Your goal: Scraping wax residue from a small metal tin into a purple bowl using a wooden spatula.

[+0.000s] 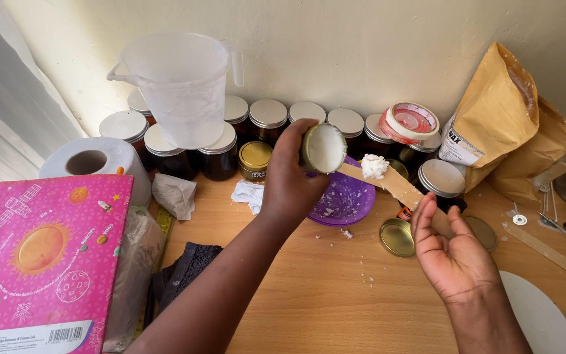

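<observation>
While left hand [291,178] tips tin [323,148], right hand [450,252] lifts stick [397,185] (wax-loaded).

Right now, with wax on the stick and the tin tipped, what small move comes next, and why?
Probably tip the wooden stick in the right hand so its white lump drops onto the purple plate; the left hand holds the small tin above it.
</observation>
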